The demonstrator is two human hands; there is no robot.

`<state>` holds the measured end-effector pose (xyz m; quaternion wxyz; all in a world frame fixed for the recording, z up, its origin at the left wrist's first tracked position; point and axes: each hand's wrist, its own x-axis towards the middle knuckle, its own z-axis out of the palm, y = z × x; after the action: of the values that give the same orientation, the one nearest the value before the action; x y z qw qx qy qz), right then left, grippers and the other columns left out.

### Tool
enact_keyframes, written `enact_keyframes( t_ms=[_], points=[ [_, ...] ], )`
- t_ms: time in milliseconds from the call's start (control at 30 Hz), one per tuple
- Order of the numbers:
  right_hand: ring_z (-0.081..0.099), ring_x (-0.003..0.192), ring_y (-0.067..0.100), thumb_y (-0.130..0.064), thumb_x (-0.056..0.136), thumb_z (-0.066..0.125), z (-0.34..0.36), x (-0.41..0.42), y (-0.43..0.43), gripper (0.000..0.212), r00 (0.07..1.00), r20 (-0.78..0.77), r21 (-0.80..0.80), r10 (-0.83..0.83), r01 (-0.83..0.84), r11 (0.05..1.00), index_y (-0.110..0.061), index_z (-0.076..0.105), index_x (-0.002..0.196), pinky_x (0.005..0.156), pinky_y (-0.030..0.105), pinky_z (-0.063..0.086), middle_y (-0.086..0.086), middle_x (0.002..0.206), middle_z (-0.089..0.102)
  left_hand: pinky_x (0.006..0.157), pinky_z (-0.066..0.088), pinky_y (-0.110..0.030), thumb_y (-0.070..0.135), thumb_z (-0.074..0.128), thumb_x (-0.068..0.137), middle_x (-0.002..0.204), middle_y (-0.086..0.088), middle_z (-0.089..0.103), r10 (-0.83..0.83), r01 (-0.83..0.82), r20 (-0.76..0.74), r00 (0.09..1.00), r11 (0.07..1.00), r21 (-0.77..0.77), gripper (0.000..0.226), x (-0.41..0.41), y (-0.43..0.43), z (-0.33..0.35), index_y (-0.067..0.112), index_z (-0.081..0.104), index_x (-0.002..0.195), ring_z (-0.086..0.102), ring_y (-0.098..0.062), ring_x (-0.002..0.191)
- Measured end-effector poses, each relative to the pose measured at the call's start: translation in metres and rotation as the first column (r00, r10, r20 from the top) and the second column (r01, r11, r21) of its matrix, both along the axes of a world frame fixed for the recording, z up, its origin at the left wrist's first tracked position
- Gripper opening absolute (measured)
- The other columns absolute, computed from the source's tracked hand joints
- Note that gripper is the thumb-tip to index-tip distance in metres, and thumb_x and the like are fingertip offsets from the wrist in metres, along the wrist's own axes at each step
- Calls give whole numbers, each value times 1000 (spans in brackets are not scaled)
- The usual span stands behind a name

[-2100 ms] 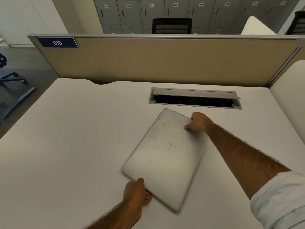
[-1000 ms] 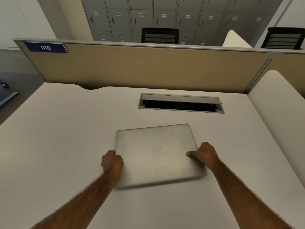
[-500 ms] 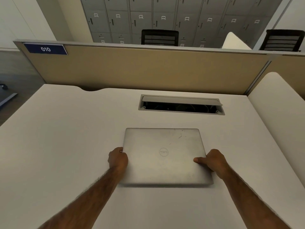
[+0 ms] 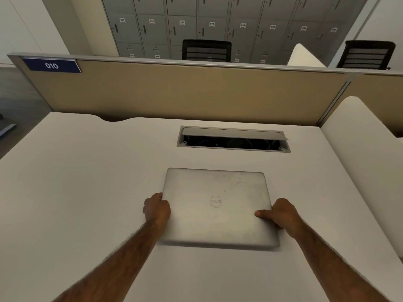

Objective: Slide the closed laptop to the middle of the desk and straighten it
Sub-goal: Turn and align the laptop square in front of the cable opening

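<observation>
The closed silver laptop [image 4: 218,205] lies flat on the white counter [image 4: 87,192], its logo facing up and its far edge running nearly parallel to the cable hatch [image 4: 233,139] that sits just beyond it at 12 o'clock. A narrow strip of bare counter separates the laptop's far edge from the hatch frame.

The left hand [image 4: 156,209] presses against the laptop's left edge at 9 o'clock, fingers curled around the side; its grip is closed on that edge. The right hand [image 4: 281,213] holds the right edge at 3 o'clock, thumb lying on top of the lid and the other fingers wrapped around the side, so that grip is also closed on the laptop. Both forearms reach in from 6 o'clock.

The laptop's near edge casts a soft shadow and looks slightly blurred. Open counter spreads widely at 9 o'clock, all the way to the counter's left edge, and a broad bare band lies at 6 o'clock between the laptop and the person. At 3 o'clock the room is tighter: a white rounded side panel [image 4: 359,149] rises along the counter's right edge.

Behind the hatch a tan divider [image 4: 185,92] closes the far edge of the counter, carrying a blue label [image 4: 52,66] reading 010 at 11 o'clock.
</observation>
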<state>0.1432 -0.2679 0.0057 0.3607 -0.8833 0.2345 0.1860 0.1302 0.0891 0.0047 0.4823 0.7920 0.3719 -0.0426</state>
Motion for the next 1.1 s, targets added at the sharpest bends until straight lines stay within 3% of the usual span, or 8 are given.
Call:
enact_keyframes(
  t_ms=[233, 367, 433, 500, 567, 700, 933, 1100],
  points=[
    [62, 78, 26, -47, 60, 94, 6, 2, 1, 59, 1000, 8, -59, 17, -17, 998, -9, 54, 79, 61, 36, 48, 7, 82, 62, 95, 50, -42, 1, 38, 87, 125, -21, 59, -34, 38, -42, 999, 994, 100, 44, -1, -8, 0, 3, 68, 118, 56, -43, 117],
    [62, 71, 21, -39, 66, 92, 1, -8, 7, 46, 988, 123, 26, -92, 89, 996, -12, 57, 76, 59, 34, 45, 8, 82, 69, 76, 49, -40, 3, 40, 80, 94, -16, 60, -108, 106, 51, 993, 994, 39, 21, -3, -2, -6, -1, 61, 85, 59, -40, 91],
    [65, 72, 18, -32, 74, 88, -2, -13, 12, 31, 965, 221, 116, -145, 121, 986, -15, 62, 78, 65, 36, 53, 7, 87, 73, 94, 50, -43, 8, 46, 90, 115, -12, 64, -181, 186, 116, 977, 982, -35, 27, -4, 2, -12, 3, 65, 108, 61, -40, 112],
    [71, 85, 19, -27, 83, 82, -4, -17, 17, 20, 936, 307, 204, -172, 111, 973, -15, 68, 91, 75, 36, 57, 7, 102, 77, 122, 28, -36, 19, 47, 103, 161, 0, 40, -204, 224, 149, 968, 966, -128, 55, -7, 4, -10, 18, 38, 157, 39, -24, 150],
    [68, 104, 14, -26, 88, 78, -6, -23, 21, 34, 925, 318, 291, -209, 115, 950, -15, 67, 119, 89, 28, 54, -1, 125, 69, 125, 18, -31, 29, 43, 107, 170, 9, 23, -223, 256, 168, 960, 944, -210, 63, -8, 7, -9, 26, 17, 164, 26, -15, 157],
    [44, 146, 26, -27, 92, 74, -13, -26, 32, 74, 930, 297, 247, -217, 144, 958, -7, 42, 155, 123, 42, 35, 7, 157, 46, 129, 17, -36, 33, 42, 107, 170, 9, 23, -266, 293, 143, 953, 930, -222, 61, -2, 15, -7, 26, 19, 163, 25, -15, 157],
    [60, 117, 42, -33, 79, 78, -15, -8, 39, 41, 924, 217, 150, -313, 285, 947, -2, 69, 106, 100, 54, 54, 21, 124, 64, 128, 11, -30, 20, 50, 103, 172, 0, 16, -385, 385, 44, 922, 923, 16, 70, -5, 1, -10, 14, 16, 164, 19, -18, 159],
    [63, 112, 42, -33, 73, 83, -13, 4, 39, 43, 906, 208, 160, -368, 340, 927, -5, 74, 103, 97, 53, 56, 20, 116, 67, 128, 18, -32, 22, 62, 97, 171, -3, 19, -367, 365, 49, 929, 930, 42, 78, 0, -3, -7, 13, 21, 163, 22, -21, 158]
  ],
)
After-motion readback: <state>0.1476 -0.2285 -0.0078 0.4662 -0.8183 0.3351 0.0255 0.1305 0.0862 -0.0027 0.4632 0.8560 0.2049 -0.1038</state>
